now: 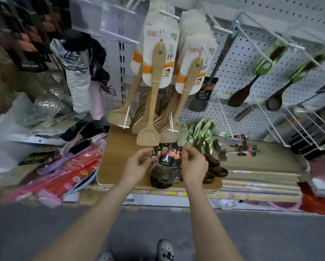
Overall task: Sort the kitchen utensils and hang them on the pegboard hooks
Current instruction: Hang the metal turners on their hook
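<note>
Retail shop aisle, pegboard wall point(233, 72) with hooks, packaged wooden spatulas point(154, 76) hanging, shelf-edge price labels point(169, 193)

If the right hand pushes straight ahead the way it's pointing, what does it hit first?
The right hand is touching the black-carded spoons, so those come first; past them, probably the hanging wooden spatulas, though depth is unclear.

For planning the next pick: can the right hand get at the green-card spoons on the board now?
Probably yes. The spoons lie just right of the right hand, nothing between; but it pinches the black-card pack with the left hand.
</note>
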The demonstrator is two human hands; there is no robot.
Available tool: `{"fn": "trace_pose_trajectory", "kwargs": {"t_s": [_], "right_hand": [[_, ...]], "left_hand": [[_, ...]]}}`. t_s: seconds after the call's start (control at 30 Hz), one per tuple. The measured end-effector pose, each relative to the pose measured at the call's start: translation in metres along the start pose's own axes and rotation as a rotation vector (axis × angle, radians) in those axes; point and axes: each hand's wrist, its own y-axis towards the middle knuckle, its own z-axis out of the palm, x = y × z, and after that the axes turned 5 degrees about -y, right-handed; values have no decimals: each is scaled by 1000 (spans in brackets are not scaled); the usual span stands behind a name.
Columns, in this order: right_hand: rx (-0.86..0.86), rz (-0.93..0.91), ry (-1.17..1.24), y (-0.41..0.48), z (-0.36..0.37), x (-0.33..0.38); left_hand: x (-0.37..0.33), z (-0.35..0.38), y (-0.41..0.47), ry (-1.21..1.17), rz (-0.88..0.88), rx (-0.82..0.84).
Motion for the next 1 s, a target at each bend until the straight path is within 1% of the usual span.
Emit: {"fn": "trace_pose_trajectory", "kwargs": {"t_s": [0.1,0.2,0.27,0.33,0.5,0.63,0.8,0.9,1.0], "right_hand": [[99,16,-41,12,2,-31],[221,-7,-104,25,4,-60],[270,-27,-147,35,4,-77],[322,-49,-180,45,6,-96],[455,-95,-245,60,23,-136],[476,-120,-235,64,42,-151],[493,-200,-215,65,75,-148],[509,-267,-288,62,91,-148],[475,-322,-338,56,101,-154]], "left_hand": [[14,20,-3,20,-51,-24],[26,43,-3,27,-92,-60],[34,57,-1,33,-136,-84],[44,70,2,64,-173,-109],[75,91,10,172,-200,-186],[100,97,18,296,-202,-215],[118,98,36,397,-175,-217],[126,100,49,403,-181,-247],[135,104,57,382,-215,-290]]}}
